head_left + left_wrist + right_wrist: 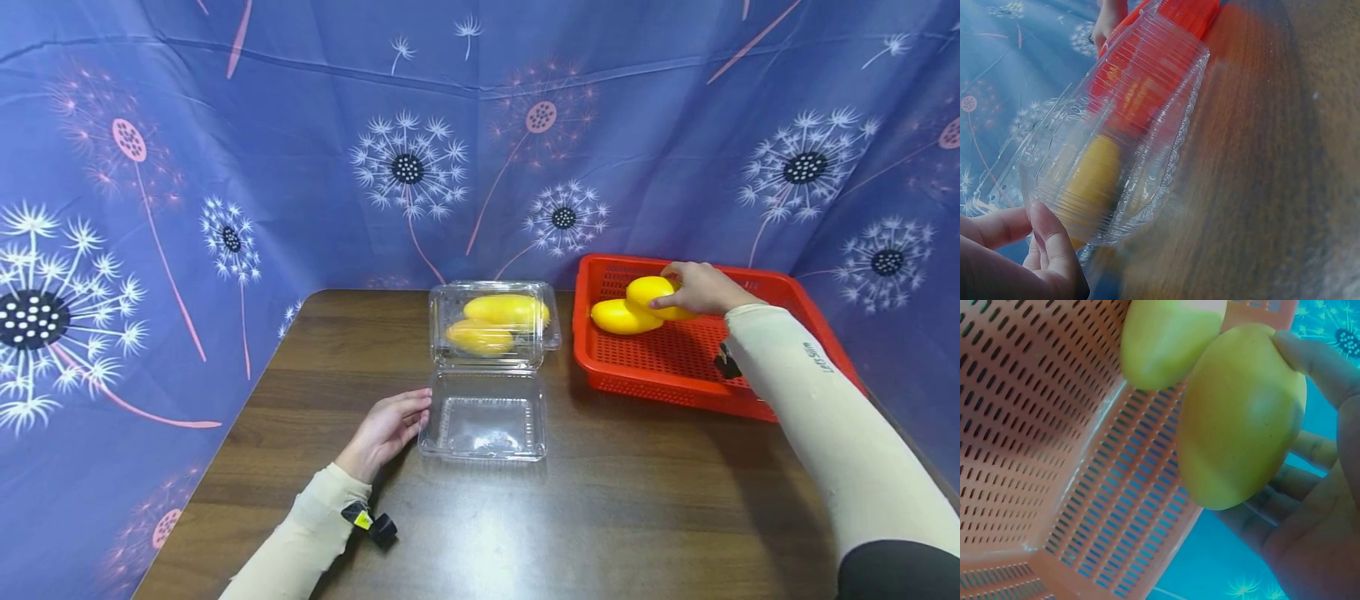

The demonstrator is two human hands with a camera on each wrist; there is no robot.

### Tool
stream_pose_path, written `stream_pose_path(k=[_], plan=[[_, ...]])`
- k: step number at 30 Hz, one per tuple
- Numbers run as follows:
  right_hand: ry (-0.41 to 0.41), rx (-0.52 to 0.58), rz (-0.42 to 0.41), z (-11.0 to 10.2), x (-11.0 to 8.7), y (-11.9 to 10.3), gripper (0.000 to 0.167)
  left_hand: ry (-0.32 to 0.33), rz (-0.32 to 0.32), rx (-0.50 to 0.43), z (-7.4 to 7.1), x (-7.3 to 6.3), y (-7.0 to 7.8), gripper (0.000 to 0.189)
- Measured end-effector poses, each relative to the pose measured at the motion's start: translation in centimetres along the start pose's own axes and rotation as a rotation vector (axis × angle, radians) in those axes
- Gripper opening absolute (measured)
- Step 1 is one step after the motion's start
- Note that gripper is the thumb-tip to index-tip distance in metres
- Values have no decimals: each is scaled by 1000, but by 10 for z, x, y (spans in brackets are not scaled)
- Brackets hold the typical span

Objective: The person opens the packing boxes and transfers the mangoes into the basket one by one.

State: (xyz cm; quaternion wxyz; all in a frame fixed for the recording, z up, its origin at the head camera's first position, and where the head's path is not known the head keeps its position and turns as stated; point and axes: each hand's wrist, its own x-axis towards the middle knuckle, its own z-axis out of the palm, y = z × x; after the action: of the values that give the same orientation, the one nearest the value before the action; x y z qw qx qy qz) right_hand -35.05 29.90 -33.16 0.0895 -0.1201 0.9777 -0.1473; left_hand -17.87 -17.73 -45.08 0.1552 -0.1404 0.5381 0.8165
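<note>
In the head view my right hand (701,287) grips a yellow mango (649,293) over the red basket (813,321). The right wrist view has the thumb on one end of this mango (1241,419) and the fingers along its far side. Beside it in the basket lies another mango (624,317), and more yellow shows by the fingers. My left hand (390,429) is at the left edge of a hinged clear plastic container (487,429), thumb and fingers pinching its rim (1027,187). Two mangoes (506,311) sit in the container's rear half.
A brown wooden table (315,350) carries the container and, to its right, the basket. Behind and at both sides hangs a blue cloth (315,167) with dandelion prints. The container's rear half stands close to the basket's left wall.
</note>
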Motion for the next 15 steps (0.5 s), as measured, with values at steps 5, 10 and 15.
stream_pose_path(k=[5, 10, 15], plan=[[9, -15, 18, 0, 2, 11, 81, 0, 0, -1, 0, 0, 0, 32], [-2, -29, 41, -3, -1, 24, 83, -3, 0, 0, 0, 0, 0, 25], [-16, -66, 53, -2, -3, 36, 83, -6, 0, -4, 0, 0, 0, 21]])
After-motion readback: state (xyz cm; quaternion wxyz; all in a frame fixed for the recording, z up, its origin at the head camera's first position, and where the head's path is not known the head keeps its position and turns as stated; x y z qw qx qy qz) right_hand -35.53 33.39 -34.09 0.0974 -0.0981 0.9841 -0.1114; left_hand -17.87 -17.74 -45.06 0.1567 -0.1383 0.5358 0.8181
